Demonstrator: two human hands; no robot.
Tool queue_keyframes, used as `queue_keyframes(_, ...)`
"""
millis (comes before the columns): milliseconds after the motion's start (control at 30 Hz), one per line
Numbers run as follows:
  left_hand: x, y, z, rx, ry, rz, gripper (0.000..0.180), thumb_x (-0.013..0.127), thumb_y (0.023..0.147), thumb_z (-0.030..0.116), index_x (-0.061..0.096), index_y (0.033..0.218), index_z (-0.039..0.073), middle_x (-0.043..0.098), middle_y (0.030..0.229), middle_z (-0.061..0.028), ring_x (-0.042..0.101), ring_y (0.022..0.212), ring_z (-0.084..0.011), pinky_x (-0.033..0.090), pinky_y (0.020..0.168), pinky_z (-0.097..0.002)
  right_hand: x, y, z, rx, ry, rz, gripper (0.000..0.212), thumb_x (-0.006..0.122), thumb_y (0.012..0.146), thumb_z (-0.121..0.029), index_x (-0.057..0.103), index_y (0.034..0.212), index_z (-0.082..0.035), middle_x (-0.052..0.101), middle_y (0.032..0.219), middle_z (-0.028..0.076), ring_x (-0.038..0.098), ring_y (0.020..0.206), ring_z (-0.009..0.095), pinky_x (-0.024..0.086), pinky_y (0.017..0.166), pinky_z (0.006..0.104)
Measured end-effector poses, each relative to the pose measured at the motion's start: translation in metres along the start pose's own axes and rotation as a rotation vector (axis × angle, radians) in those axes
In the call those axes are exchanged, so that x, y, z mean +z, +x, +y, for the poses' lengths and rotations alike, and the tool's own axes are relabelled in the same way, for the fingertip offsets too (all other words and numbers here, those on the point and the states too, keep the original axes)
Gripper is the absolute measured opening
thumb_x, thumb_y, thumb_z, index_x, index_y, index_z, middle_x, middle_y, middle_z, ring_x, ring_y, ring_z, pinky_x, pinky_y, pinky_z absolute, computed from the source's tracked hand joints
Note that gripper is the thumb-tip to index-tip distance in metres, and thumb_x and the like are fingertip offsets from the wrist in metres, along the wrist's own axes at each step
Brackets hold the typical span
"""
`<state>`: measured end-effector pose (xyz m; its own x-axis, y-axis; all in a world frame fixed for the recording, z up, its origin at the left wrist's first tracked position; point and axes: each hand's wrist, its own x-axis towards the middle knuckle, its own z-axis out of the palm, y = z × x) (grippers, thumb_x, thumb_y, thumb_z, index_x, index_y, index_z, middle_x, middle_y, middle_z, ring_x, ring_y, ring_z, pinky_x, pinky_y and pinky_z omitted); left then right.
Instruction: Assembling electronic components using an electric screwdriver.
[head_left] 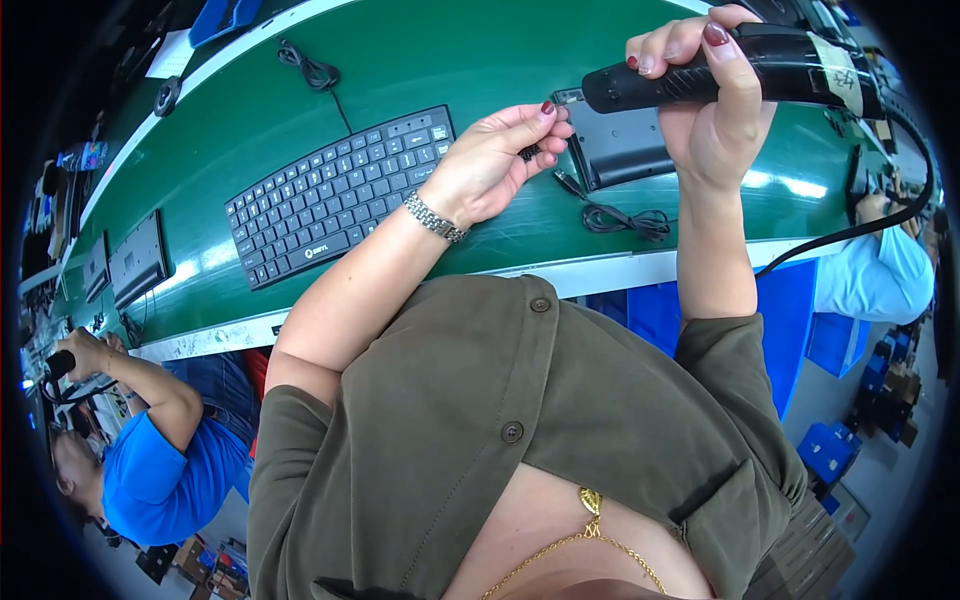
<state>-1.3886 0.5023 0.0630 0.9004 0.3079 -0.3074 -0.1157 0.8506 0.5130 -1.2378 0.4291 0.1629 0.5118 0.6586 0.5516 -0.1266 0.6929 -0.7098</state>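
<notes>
My right hand (715,105) is wrapped round a black electric screwdriver (640,88), held level with its tip toward the left. A pale strip of tape is on its body. Close to that tip, my left hand (505,155) has thumb and forefinger pinched together; what they hold is too small to make out. Small dark bits show beneath the left fingers. Below the screwdriver a flat black device (622,145) lies on the green table (480,60). A black keyboard (340,195) lies left of my left hand.
A coiled black cable (628,220) lies near the table's front edge, another (305,68) at the back. The screwdriver's thick black cord (850,232) loops down at right. Two more flat devices (137,258) lie far left. Co-workers sit left (180,470) and right (870,275).
</notes>
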Motion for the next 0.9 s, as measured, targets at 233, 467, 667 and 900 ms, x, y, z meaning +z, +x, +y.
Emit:
queue_keyframes(233,0.000,0.004,0.001,0.000,0.057,-0.005,0.019,0.058,0.096,0.010,0.063,0.109,-0.002,0.066,0.097,-0.0102,0.061,0.079,-0.0109,0.052,0.074,-0.0209,-0.005,-0.001,0.001,0.023,-0.002,0.018,0.025,0.053,0.087,-0.005,0.048,0.112,-0.005,0.057,0.070,0.011,0.057,0.055,0.024,0.048,0.058,0.0325)
queue_keyframes(467,-0.010,0.005,0.014,-0.045,0.130,-0.058,0.021,0.058,0.096,0.009,0.062,0.113,-0.003,0.066,0.100,-0.0123,0.061,0.080,-0.0115,0.053,0.074,-0.0214,-0.002,0.000,0.004,0.060,0.060,0.034,0.026,0.054,0.087,-0.005,0.049,0.112,-0.004,0.057,0.070,0.011,0.058,0.056,0.024,0.048,0.058,0.0323)
queue_keyframes(667,-0.009,0.002,0.024,-0.116,0.101,0.041,0.025,0.058,0.096,0.009,0.060,0.116,-0.006,0.067,0.102,-0.0155,0.062,0.082,-0.0128,0.053,0.075,-0.0218,-0.019,0.001,0.023,0.024,-0.078,0.116,0.026,0.057,0.087,-0.004,0.050,0.112,-0.003,0.057,0.071,0.011,0.058,0.058,0.023,0.049,0.059,0.0318)
queue_keyframes(900,-0.017,-0.013,0.037,-0.080,0.112,0.085,0.028,0.057,0.097,0.013,0.059,0.115,-0.008,0.067,0.103,-0.0174,0.062,0.084,-0.0136,0.053,0.075,-0.0225,-0.038,0.003,0.047,0.036,-0.341,0.173,0.027,0.062,0.086,-0.003,0.051,0.111,-0.002,0.057,0.073,0.010,0.058,0.060,0.022,0.051,0.060,0.0303)
